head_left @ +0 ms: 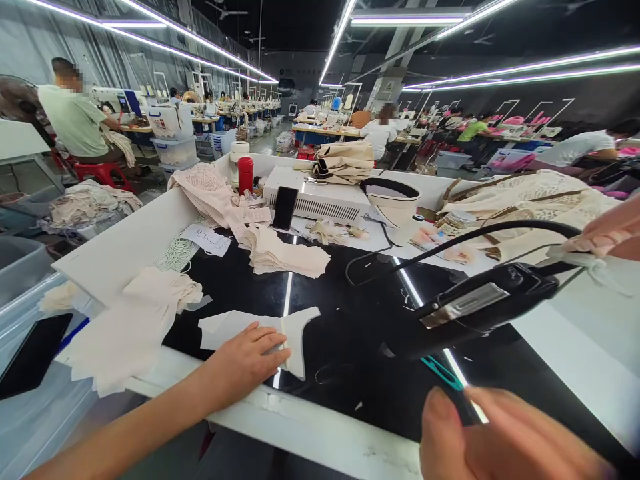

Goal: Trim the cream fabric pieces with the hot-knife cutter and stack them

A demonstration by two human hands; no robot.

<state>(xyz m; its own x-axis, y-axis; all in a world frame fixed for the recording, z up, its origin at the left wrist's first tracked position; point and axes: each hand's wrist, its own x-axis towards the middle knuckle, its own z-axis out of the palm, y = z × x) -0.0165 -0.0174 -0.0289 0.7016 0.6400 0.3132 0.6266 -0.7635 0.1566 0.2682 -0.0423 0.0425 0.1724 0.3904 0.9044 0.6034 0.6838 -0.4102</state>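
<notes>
Your left hand (250, 360) lies open, palm down, on the white piece (220, 327), and its fingertips touch a narrow strip (283, 325) that crosses the piece. Your right hand (500, 437) is blurred, with the fingers bent; I cannot tell if it grips the teal tool (443, 372) or is only just beside it. The white piece is spread flat on the black top (370, 393), near your edge. The strip is already in place across it, but whether it is fixed, I cannot tell.

The black tool (500, 293) with its cord is at the right, not touching the piece. Farther in, a stack (287, 257) of pale pieces lies beside the phone (285, 208), and at the left there is a loose pile (130, 320). Both hold many pieces; which are finished and which are left, nothing here shows.
</notes>
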